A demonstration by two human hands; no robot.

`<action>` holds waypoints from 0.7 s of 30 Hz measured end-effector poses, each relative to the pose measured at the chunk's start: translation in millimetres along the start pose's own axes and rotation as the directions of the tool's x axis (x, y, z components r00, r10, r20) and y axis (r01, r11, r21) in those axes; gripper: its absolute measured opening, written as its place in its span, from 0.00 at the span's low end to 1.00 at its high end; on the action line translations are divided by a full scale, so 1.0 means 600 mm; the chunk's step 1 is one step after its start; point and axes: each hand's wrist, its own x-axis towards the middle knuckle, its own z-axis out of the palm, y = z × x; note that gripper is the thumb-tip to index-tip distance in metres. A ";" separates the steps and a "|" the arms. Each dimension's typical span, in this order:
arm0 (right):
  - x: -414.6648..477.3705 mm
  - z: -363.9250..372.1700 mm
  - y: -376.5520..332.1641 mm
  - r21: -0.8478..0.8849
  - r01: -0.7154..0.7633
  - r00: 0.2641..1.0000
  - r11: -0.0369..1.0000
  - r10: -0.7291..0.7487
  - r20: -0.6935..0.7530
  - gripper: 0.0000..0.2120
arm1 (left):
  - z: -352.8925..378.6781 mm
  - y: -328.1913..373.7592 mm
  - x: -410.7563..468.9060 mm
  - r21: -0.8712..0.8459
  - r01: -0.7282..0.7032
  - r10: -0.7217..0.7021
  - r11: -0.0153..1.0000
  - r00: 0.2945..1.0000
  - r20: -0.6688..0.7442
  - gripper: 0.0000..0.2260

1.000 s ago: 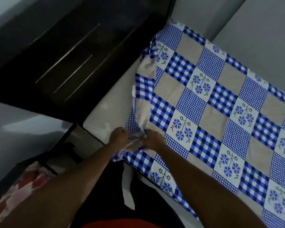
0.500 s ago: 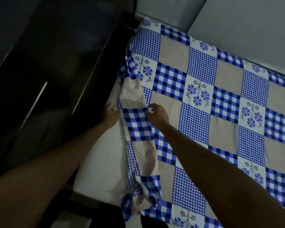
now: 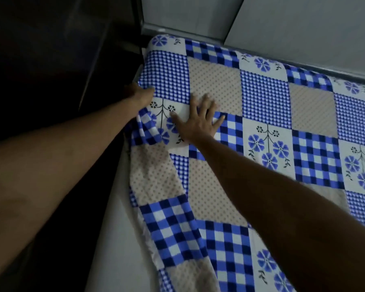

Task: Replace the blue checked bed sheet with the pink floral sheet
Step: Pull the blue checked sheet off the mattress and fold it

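Blue checked sheet (image 3: pixel 266 98) covers most of the bed. Its left edge is flipped back on itself in a loose strip, baring pale mattress (image 3: pixel 114 228) along that side. The strip's long axis runs from near me up toward the far corner (image 3: pixel 160 42), where the sheet looks to sit snug against the grey wall (image 3: pixel 303 28) and the dark furniture (image 3: pixel 51 60). My left hand (image 3: pixel 138 95) is at the sheet's edge just short of that corner. Its fingertips are hidden past the fabric, so I can't tell if they grip or only touch. My right hand (image 3: pixel 198 123) lies flat on top of the sheet, fingers (image 3: pixel 207 100) spread and straight, pressing the cloth and holding nothing. It sits just inboard of the left hand, with a flower patch between them. Key relation: the corner lies ahead of and slightly right of the left hand, along the same bed edge, and the left hand is the nearer one. My guess is the next step is freeing that corner, with the pull coming back along the strip toward me. Removal is only partly done. Pink floral sheet is not in view.
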 end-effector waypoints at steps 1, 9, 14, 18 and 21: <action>0.005 0.008 0.002 -0.014 0.005 1.000 1.000 -0.005 0.000 0.45 | 0.008 0.010 0.018 -0.015 -0.004 0.003 1.000 1.000 -0.026 0.28; 0.025 0.006 -0.002 -0.108 -0.005 0.986 0.994 0.023 0.168 0.45 | 0.011 0.043 0.113 -0.174 -0.058 0.024 0.983 0.982 -0.189 0.20; 0.027 -0.007 -0.009 -0.097 -0.017 0.974 0.995 0.039 0.225 0.45 | 0.000 0.068 0.103 -0.016 -0.078 0.070 0.997 0.953 -0.295 0.17; 0.022 -0.008 -0.009 -0.095 -0.013 0.973 0.995 0.035 0.228 0.45 | 0.008 0.085 0.094 0.034 -0.008 0.015 0.999 0.975 -0.223 0.24; 0.022 -0.009 -0.008 -0.100 -0.013 0.969 0.995 0.037 0.244 0.45 | 0.014 0.073 0.105 0.116 -0.074 0.098 0.990 0.971 -0.218 0.21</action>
